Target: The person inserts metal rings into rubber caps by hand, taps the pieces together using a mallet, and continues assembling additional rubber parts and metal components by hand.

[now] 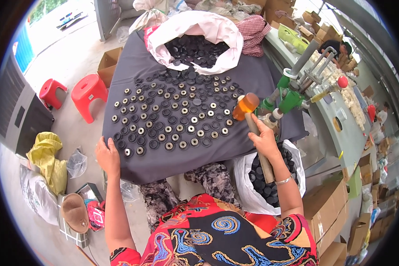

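Observation:
My right hand [265, 139] is wrapped round the wooden handle of a mallet [247, 104] with an orange, see-through-looking head. The mallet head is at the right edge of the cloth-covered table [164, 165], beside a green hand press [292, 95]. My left hand [107, 155] rests at the table's near left corner with its fingers stretched out, holding nothing. Between the hands, many small black rings [158, 125] lie spread on the dark cloth. Some have shiny metal round pieces [169, 146] set in their centres; others show only black.
A white sack [228, 26] of black round parts lies open at the table's far side. Another white sack [241, 177] of black parts stands below the right edge. Red stools [88, 95] stand on the left, cardboard boxes [326, 208] on the right. A person [337, 46] works farther back.

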Demonstrator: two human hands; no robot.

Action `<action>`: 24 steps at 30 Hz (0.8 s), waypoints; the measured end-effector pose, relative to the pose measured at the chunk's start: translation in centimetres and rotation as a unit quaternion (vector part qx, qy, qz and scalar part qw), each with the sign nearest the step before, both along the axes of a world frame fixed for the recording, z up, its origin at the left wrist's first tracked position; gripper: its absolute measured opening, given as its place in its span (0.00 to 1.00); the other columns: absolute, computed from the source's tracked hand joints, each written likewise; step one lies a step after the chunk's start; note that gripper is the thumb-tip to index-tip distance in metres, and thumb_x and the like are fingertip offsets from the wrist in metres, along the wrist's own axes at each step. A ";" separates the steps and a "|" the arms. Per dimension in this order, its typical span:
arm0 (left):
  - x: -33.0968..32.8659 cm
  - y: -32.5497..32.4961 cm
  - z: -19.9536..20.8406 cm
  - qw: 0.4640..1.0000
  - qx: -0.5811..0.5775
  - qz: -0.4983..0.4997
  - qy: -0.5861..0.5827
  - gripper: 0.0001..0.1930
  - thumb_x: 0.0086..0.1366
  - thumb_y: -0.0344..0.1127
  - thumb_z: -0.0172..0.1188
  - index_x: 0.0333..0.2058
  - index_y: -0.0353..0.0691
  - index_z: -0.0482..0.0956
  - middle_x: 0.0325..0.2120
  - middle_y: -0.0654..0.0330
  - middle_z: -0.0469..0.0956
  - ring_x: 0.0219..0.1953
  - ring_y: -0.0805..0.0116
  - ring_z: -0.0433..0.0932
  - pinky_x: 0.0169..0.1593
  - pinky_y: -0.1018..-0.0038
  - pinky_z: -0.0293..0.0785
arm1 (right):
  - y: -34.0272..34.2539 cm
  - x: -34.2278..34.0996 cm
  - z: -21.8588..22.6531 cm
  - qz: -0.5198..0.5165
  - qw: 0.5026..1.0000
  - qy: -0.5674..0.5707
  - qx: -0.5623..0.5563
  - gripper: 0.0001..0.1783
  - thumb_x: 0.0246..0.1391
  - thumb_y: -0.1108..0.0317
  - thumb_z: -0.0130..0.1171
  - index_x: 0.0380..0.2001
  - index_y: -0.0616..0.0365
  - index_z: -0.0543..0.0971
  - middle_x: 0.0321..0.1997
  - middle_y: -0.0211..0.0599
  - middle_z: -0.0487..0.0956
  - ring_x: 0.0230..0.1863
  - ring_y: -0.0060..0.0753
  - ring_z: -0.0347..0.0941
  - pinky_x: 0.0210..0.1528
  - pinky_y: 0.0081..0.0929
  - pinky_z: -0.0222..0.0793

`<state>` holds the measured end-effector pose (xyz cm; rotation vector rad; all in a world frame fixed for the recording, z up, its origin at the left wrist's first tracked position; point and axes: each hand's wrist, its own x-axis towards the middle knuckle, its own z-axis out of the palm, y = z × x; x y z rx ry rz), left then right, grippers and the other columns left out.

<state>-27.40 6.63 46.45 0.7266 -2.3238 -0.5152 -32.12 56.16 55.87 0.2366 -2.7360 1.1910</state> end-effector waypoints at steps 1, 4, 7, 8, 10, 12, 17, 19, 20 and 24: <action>0.0 0.0 0.0 1.000 0.001 0.001 0.000 0.20 0.67 0.43 0.51 0.49 0.32 0.73 0.46 0.47 0.76 0.50 0.49 0.73 0.53 0.60 0.67 | -0.1 -0.1 -0.2 0.005 0.999 0.026 -0.025 0.38 0.46 0.72 0.59 0.64 0.51 0.63 0.42 0.56 0.79 0.43 0.40 0.79 0.49 0.28 0.69; 0.5 -0.1 -0.1 1.000 0.002 0.007 -0.008 0.20 0.67 0.44 0.50 0.49 0.34 0.73 0.47 0.47 0.76 0.50 0.49 0.73 0.53 0.61 0.68 | -2.9 -0.1 2.9 -0.013 0.999 -0.030 -0.024 0.38 0.46 0.72 0.59 0.64 0.51 0.63 0.47 0.55 0.78 0.48 0.42 0.78 0.52 0.28 0.68; 0.2 0.3 0.5 1.000 0.004 -0.001 -0.008 0.20 0.67 0.44 0.50 0.49 0.34 0.73 0.47 0.48 0.76 0.50 0.49 0.73 0.53 0.60 0.68 | -2.2 -2.1 -0.4 0.032 0.996 0.030 0.078 0.38 0.46 0.72 0.58 0.64 0.51 0.63 0.48 0.55 0.78 0.50 0.46 0.77 0.53 0.31 0.68; 0.3 0.3 0.5 1.000 0.006 0.001 -0.011 0.20 0.67 0.44 0.50 0.50 0.34 0.73 0.46 0.47 0.76 0.51 0.49 0.72 0.53 0.60 0.67 | -2.4 -2.3 -0.3 0.035 0.996 0.031 0.078 0.38 0.46 0.72 0.58 0.64 0.51 0.63 0.48 0.55 0.78 0.50 0.46 0.77 0.53 0.31 0.68; 0.1 -0.1 -0.2 1.000 -0.005 0.004 -0.003 0.20 0.67 0.44 0.50 0.49 0.34 0.73 0.46 0.47 0.76 0.50 0.48 0.72 0.52 0.60 0.67 | -2.6 -2.3 0.0 0.010 0.999 -0.031 0.042 0.38 0.46 0.72 0.58 0.64 0.51 0.63 0.48 0.57 0.77 0.49 0.50 0.76 0.51 0.35 0.69; 0.2 -0.2 -0.3 1.000 -0.015 0.003 0.000 0.20 0.67 0.44 0.50 0.49 0.34 0.73 0.45 0.47 0.76 0.50 0.48 0.73 0.52 0.59 0.68 | -2.7 -1.5 0.7 0.014 0.999 -0.035 0.030 0.38 0.46 0.72 0.59 0.64 0.51 0.63 0.48 0.56 0.78 0.50 0.47 0.76 0.51 0.33 0.69; 0.4 0.0 0.3 1.000 0.004 -0.001 0.010 0.20 0.67 0.44 0.51 0.49 0.34 0.73 0.46 0.47 0.76 0.48 0.48 0.74 0.51 0.59 0.69 | -2.1 1.8 0.6 0.039 0.999 0.024 0.005 0.38 0.46 0.74 0.59 0.63 0.51 0.64 0.46 0.53 0.79 0.44 0.37 0.79 0.48 0.28 0.70; 0.4 -0.1 -0.1 1.000 0.002 -0.006 0.014 0.20 0.67 0.44 0.51 0.49 0.34 0.73 0.47 0.47 0.76 0.48 0.48 0.74 0.51 0.59 0.69 | -1.8 2.4 -0.6 0.068 0.992 0.054 0.087 0.38 0.47 0.78 0.57 0.64 0.54 0.63 0.43 0.31 0.78 0.29 0.19 0.70 0.39 0.20 0.71; 0.4 -0.2 -0.1 1.000 -0.001 -0.004 0.019 0.20 0.67 0.44 0.51 0.50 0.34 0.73 0.47 0.47 0.76 0.49 0.49 0.74 0.51 0.60 0.68 | -1.7 2.4 -0.6 0.068 0.992 0.054 0.087 0.38 0.47 0.78 0.57 0.64 0.54 0.63 0.43 0.31 0.78 0.29 0.19 0.70 0.39 0.20 0.71; 0.1 -0.1 -0.2 1.000 -0.003 0.005 -0.002 0.20 0.67 0.43 0.51 0.49 0.33 0.73 0.47 0.47 0.76 0.49 0.49 0.73 0.52 0.60 0.68 | -2.1 2.9 1.1 0.024 0.996 -0.082 -0.016 0.38 0.48 0.78 0.57 0.64 0.54 0.63 0.39 0.29 0.77 0.25 0.15 0.66 0.32 0.18 0.69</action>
